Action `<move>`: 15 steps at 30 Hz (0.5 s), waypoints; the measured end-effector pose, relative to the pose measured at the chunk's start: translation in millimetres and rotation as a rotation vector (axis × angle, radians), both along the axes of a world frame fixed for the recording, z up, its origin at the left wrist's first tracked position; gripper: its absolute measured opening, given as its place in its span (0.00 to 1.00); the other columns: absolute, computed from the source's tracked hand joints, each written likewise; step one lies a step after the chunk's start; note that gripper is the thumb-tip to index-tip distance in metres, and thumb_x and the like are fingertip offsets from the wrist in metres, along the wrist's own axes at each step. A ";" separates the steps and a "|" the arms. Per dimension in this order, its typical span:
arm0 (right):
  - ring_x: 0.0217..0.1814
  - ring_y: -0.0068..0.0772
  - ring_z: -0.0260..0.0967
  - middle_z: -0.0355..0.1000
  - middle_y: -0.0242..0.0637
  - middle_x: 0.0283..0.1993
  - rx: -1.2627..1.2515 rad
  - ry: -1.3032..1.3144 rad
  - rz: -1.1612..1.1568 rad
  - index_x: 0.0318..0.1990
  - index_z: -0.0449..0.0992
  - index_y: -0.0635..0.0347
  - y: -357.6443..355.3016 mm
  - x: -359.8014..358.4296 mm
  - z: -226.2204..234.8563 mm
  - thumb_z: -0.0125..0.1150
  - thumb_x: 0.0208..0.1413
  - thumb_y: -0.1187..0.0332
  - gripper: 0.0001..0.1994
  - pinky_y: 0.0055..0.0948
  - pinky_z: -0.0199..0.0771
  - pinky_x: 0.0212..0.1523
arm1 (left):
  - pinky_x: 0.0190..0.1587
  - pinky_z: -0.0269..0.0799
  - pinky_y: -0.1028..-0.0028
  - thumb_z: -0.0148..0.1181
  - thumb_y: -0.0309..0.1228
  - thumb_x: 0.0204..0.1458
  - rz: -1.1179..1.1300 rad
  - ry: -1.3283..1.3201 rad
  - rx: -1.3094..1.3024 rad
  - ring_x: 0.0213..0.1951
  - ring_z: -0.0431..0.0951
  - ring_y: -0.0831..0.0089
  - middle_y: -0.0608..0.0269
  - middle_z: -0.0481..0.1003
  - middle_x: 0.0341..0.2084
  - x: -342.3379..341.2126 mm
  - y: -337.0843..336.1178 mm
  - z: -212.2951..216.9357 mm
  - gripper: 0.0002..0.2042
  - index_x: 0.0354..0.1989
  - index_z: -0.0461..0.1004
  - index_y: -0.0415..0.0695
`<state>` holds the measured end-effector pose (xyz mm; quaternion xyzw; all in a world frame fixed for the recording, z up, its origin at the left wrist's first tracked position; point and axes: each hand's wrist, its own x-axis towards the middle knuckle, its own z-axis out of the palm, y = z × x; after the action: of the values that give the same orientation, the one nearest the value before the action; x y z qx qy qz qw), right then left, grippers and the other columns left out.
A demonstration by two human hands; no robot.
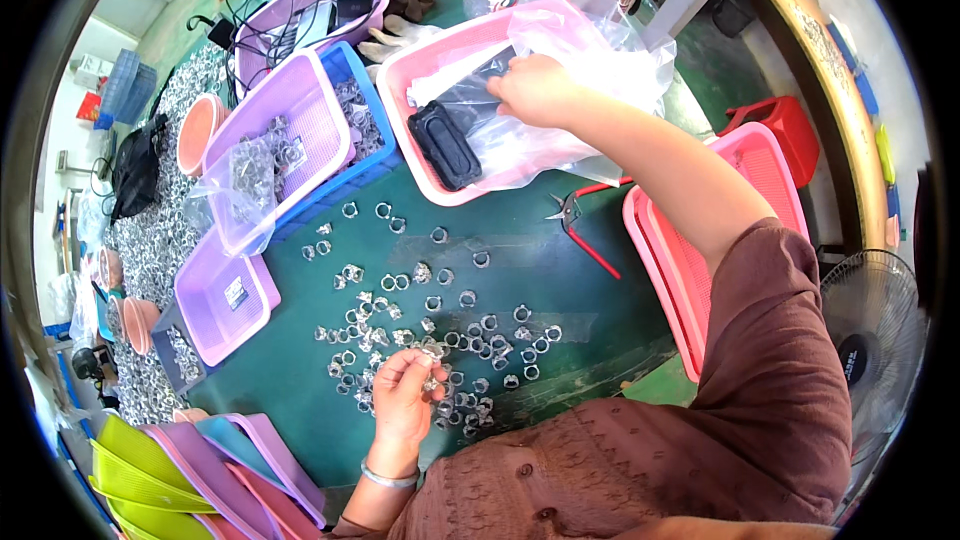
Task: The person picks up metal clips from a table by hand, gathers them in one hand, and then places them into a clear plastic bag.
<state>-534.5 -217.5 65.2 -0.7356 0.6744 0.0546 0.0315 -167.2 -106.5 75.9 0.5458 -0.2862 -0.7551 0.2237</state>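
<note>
Low at the middle of the green table, my left hand (403, 398) is closed, pinching a silver ring (432, 349) between thumb and fingers. Several more silver rings (487, 345) lie scattered around it. My right hand (537, 90) reaches over a pink basket (398, 70) at the back, its fingers curled together against clear plastic. What those fingertips hold is hidden. Inside that basket are a clear plastic bag (560, 145) and a black oblong tray (445, 145). Red-handled pliers (585, 235) rest on the table, right of the rings.
Left stand a lilac basket (300, 80) partly over a blue crate (370, 155), and a smaller lilac basket (215, 315). A mass of metal rings (150, 260) covers the far left. Pink baskets (690, 340) and a fan (870, 340) stand right; stacked colored baskets (150, 470) lower left.
</note>
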 end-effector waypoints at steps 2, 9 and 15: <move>0.38 0.39 0.67 0.70 0.39 0.26 0.049 -0.054 -0.062 0.44 0.67 0.55 -13.4 2.7 1.9 0.60 0.40 0.66 0.20 0.36 0.68 0.32 | 0.19 0.63 0.78 0.51 0.25 0.49 -0.001 -0.003 0.000 0.23 0.70 0.75 0.64 0.71 0.22 1.4 -1.0 -0.9 0.02 0.26 0.69 0.44; 0.53 0.42 0.58 0.61 0.39 0.50 0.092 0.144 0.067 0.56 0.60 0.46 -40.7 8.8 7.2 0.71 0.26 0.64 0.41 0.42 0.59 0.48 | 0.19 0.63 0.80 0.53 0.25 0.49 0.041 0.022 0.006 0.24 0.71 0.78 0.66 0.71 0.22 5.3 -0.4 -6.1 0.02 0.26 0.70 0.42; 0.55 0.41 0.54 0.58 0.38 0.50 0.211 0.109 0.077 0.55 0.59 0.48 -48.9 10.6 3.1 0.71 0.21 0.64 0.43 0.43 0.55 0.50 | 0.20 0.63 0.80 0.53 0.25 0.49 0.048 0.020 0.014 0.24 0.71 0.78 0.67 0.71 0.23 10.0 0.7 -12.7 0.01 0.27 0.70 0.43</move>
<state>-523.9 -266.4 68.3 -0.7496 0.6368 0.1662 0.0697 -157.2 -105.8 63.2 0.5463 -0.2655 -0.7571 0.2406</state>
